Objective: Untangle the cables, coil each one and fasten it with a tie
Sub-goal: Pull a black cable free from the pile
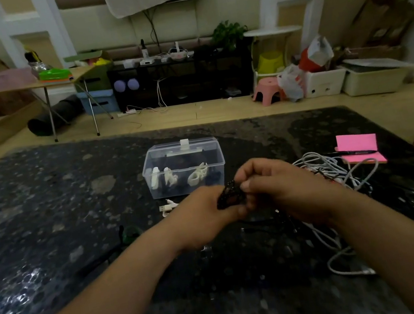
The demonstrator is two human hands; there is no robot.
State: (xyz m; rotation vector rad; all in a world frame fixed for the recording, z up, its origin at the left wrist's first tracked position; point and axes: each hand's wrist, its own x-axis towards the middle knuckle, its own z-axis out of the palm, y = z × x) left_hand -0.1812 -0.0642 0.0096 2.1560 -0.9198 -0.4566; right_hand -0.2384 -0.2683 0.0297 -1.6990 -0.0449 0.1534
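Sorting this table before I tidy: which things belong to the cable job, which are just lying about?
Job: black cable gripped by left hand and right hand; white cable tangle; clear box of coiled cables; white USB cable.
Lying about: pink notepad; pen.

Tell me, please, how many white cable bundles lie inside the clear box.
3, in the clear box: one bundle at its left end, another just right of it, the third right of centre. Dark shapes there are unclear, so more may be hidden.
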